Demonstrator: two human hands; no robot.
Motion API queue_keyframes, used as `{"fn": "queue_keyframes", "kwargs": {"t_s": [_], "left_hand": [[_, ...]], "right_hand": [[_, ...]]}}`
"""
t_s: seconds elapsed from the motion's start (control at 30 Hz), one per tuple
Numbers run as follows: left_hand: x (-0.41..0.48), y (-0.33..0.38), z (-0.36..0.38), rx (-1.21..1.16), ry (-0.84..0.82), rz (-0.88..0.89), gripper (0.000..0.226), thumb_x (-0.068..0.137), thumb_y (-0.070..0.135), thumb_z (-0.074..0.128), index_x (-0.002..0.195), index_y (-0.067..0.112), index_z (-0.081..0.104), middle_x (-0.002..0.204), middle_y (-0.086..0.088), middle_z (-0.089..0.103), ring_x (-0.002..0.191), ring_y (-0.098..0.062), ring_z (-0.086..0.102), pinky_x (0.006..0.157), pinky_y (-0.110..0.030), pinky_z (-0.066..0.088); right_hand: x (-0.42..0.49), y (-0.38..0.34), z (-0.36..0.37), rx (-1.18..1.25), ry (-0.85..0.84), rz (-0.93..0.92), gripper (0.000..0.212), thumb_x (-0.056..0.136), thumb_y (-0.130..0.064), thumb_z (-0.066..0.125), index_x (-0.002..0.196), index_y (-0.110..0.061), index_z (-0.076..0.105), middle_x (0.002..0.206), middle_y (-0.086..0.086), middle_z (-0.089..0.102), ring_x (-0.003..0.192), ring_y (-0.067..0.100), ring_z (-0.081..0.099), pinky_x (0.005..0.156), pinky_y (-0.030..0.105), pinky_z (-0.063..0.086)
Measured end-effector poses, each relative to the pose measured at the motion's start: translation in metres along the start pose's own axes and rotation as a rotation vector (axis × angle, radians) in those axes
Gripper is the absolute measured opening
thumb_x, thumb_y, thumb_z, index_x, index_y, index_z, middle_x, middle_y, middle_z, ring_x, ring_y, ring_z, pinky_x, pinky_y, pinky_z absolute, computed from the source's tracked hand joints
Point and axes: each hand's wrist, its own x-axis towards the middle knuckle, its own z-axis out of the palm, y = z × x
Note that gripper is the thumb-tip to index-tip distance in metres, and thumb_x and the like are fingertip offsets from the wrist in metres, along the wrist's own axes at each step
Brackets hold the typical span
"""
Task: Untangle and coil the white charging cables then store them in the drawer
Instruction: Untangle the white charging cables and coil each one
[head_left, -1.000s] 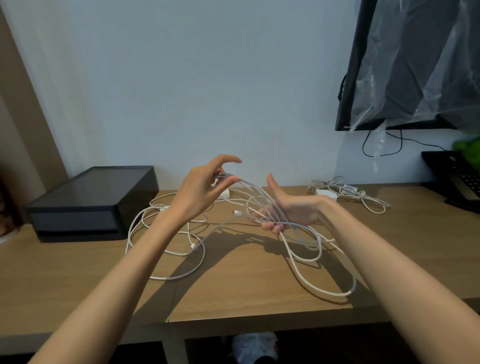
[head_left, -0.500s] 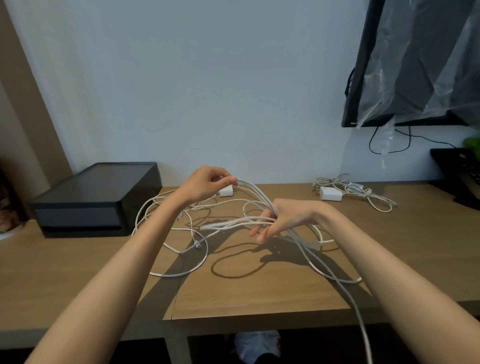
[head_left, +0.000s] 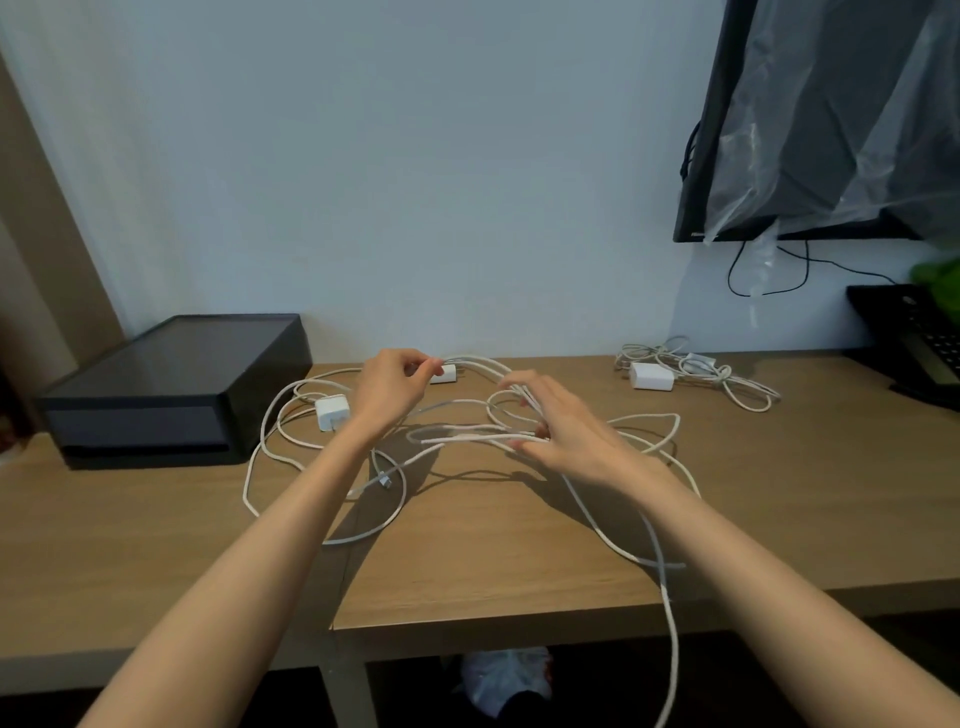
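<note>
Your left hand (head_left: 389, 387) pinches several strands of the white cables (head_left: 467, 440) between thumb and fingertips, lifted just above the bench (head_left: 493, 587). Your right hand (head_left: 566, 431) lies spread over the same strands; you cannot tell whether it grips any. The tangle sprawls mid-bench beside a black box (head_left: 156, 395), and 1 strand hangs over the front edge. A second cable bundle (head_left: 696, 374) sits well apart, at the right rear.

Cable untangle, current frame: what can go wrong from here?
1. One strand of the white cables hangs over the table edge; its weight could drag loops off.
2. The left hand pinches several strands together; pulling may tighten the tangle.
3. The charger plug by that wrist could snag or get dragged.
</note>
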Motion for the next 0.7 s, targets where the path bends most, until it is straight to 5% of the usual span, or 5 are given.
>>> {"fn": "queue_keyframes", "kwargs": {"t_s": [0.13,0.23,0.47,0.7], "left_hand": [[-0.002,-0.004,0.004,-0.011,0.033,-0.018,0.028,0.094,0.037,0.053,0.090,0.019,0.074,0.091,-0.004,0.069,0.074,-0.010,0.051,0.061,-0.025,0.036],[-0.006,-0.007,0.005,0.021,0.068,-0.003,0.029,0.095,0.036,0.052,0.095,0.017,0.074,0.097,-0.004,0.071,0.078,-0.012,0.054,0.062,-0.025,0.036],[-0.017,-0.014,0.012,0.066,0.116,0.031,0.033,0.094,0.039,0.052,0.104,0.014,0.072,0.096,-0.003,0.072,0.085,-0.017,0.063,0.071,-0.033,0.053],[-0.027,-0.014,0.015,0.092,0.181,0.010,0.034,0.095,0.037,0.051,0.104,0.013,0.072,0.095,-0.006,0.072,0.087,-0.022,0.064,0.070,-0.036,0.053]], "right_hand": [[-0.009,-0.002,0.002,-0.166,-0.069,0.058,0.046,0.085,-0.055,0.059,0.120,-0.027,0.051,0.149,-0.004,0.026,0.132,0.017,0.033,0.101,0.039,0.038],[-0.021,-0.005,0.002,-0.294,-0.137,0.082,0.056,0.076,-0.068,0.060,0.112,-0.025,0.061,0.158,-0.008,0.011,0.139,0.016,0.016,0.109,0.045,0.030],[-0.043,-0.010,0.006,-0.469,-0.052,0.295,0.064,0.078,-0.052,0.069,0.122,-0.011,0.047,0.125,0.008,0.042,0.114,0.024,0.042,0.094,0.035,0.045],[-0.058,-0.008,-0.005,-0.493,-0.210,0.475,0.018,0.097,-0.017,0.045,0.110,-0.010,0.056,0.110,0.012,0.061,0.100,0.031,0.059,0.073,0.035,0.044]]}}
